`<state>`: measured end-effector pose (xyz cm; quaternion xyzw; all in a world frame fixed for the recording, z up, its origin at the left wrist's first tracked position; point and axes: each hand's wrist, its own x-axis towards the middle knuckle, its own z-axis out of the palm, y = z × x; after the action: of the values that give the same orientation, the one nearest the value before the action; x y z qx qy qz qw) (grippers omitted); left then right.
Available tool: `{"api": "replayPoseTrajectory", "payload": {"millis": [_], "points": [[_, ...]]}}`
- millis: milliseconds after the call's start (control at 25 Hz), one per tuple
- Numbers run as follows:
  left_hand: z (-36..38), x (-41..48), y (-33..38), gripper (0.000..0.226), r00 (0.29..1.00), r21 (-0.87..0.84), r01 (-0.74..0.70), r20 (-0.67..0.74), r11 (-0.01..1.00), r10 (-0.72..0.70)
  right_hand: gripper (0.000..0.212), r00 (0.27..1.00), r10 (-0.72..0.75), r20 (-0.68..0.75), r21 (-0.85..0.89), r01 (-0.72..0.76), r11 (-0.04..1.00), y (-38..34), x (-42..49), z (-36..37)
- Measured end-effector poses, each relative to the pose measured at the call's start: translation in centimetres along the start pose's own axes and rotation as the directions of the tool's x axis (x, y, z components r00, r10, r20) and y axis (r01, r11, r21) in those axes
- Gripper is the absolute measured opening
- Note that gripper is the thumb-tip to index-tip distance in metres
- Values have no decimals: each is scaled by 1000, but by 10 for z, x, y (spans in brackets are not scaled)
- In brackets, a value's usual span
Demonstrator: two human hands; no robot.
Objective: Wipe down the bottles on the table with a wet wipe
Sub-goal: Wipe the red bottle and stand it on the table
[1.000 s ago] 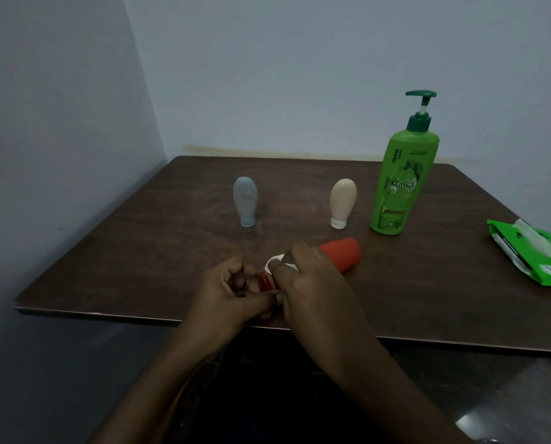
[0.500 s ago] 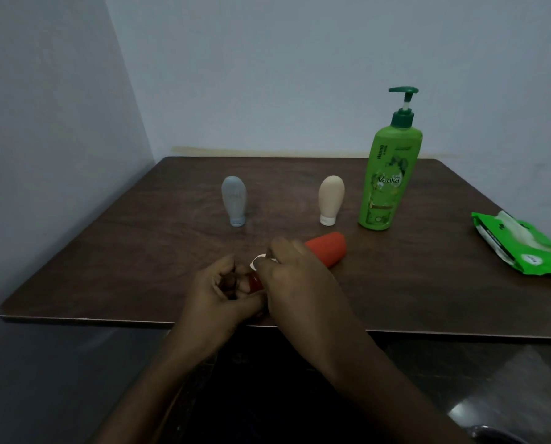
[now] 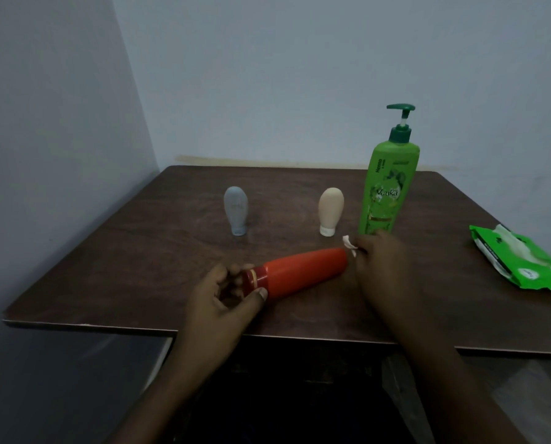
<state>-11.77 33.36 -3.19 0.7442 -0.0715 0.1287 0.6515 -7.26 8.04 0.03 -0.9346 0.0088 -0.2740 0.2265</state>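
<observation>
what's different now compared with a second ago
The right hand, pinching the white wet wipe, has slid from the cap end to the base of the lying red plastic bottle. The left hand still holds the cap end. The other bottles and the green wipe pack stayed put.

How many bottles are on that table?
4: a grey bottle back left, a beige bottle mid-back, a green pump bottle beside it, and a red bottle lying near the front. None seems hidden.
</observation>
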Motion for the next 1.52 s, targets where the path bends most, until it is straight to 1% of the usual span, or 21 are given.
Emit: {"api": "replayPoseTrajectory", "payload": {"millis": [80, 120, 200, 240, 320, 440, 520, 600, 680, 760, 840, 920, 1000, 1080, 1160, 1240, 1280, 1360, 1400, 1440, 1520], "points": [[5, -1, 13, 31, 992, 26, -80, -95, 996, 82, 21, 996, 56, -76, 164, -43, 985, 5, -13, -7], [8, 2, 21, 32, 984, -7, -112, -143, 994, 110, 23, 991, 99, -88, 273, -72, 959, 7, -18, -10], [19, 14, 34, 33, 964, -166, -138, -249, 976, 94, 32, 983, 171, -60, 512, -117, 851, 4, -24, -18], [25, 22, 38, 32, 950, -245, -132, -308, 960, 52, 37, 985, 165, -41, 585, -111, 804, 0, -27, -22], [40, 35, 45, 24, 911, -324, -94, -410, 941, -50, 38, 999, 41, -29, 623, -14, 782, -12, -36, -27], [59, 48, 49, 19, 882, -444, 89, -380, 892, -277, 32, 984, -159, -84, 636, 176, 751, -30, -47, -37], [70, 58, 51, 22, 857, -535, 216, -296, 817, -421, 30, 953, -261, -155, 584, 302, 754, -36, -47, -46], [76, 67, 56, 30, 845, -621, 295, -186, 726, -502, 30, 890, -434, -144, 347, 456, 820, -43, -48, -50], [80, 73, 63, 36, 841, -688, 375, -30, 621, -540, 32, 854, -517, -60, 104, 521, 847, -52, -59, -46], [81, 75, 74, 29, 825, -705, 448, 89, 551, -558, 30, 808, -589, 9, 57, 588, 807, -61, -75, -43], [79, 80, 78, 24, 834, -698, 456, 119, 552, -538, 29, 743, -667, 49, 155, 655, 740, -66, -87, -54], [75, 82, 80, 27, 842, -700, 462, 155, 544, -516, 33, 771, -636, -21, 237, 622, 746, -60, -81, -69], [71, 83, 83, 41, 832, -702, 497, 220, 509, -509, 33, 834, -534, -140, 179, 552, 815, -48, -65, -78], [71, 80, 87, 49, 824, -689, 520, 249, 505, -509, 31, 863, -470, -185, 126, 495, 859, -44, -55, -71], [72, 80, 91, 46, 836, -685, 504, 234, 525, -497, 31, 838, -527, -141, 130, 543, 830, -47, -71, -56], [71, 83, 92, 36, 850, -703, 464, 184, 539, -493, 31, 768, -628, -129, 140, 641, 755, -47, -93, -44], [69, 84, 93, 37, 852, -715, 449, 163, 535, -498, 27, 766, -627, -142, 156, 643, 750, -43, -92, -39], [64, 86, 93, 34, 847, -732, 447, 159, 515, -508, 24, 782, -578, -234, 131, 614, 778, -37, -86, -44], [63, 86, 94, 33, 841, -736, 454, 168, 502, -515, 24, 794, -518, -319, 129, 578, 806, -33, -91, -48], [63, 85, 95, 32, 834, -735, 465, 175, 494, -524, 24, 778, -506, -372, 108, 578, 809, -35, -92, -52], [65, 84, 96, 29, 828, -735, 474, 186, 484, -528, 23, 722, -566, -399, 29, 626, 779, -41, -97, -59]]}}
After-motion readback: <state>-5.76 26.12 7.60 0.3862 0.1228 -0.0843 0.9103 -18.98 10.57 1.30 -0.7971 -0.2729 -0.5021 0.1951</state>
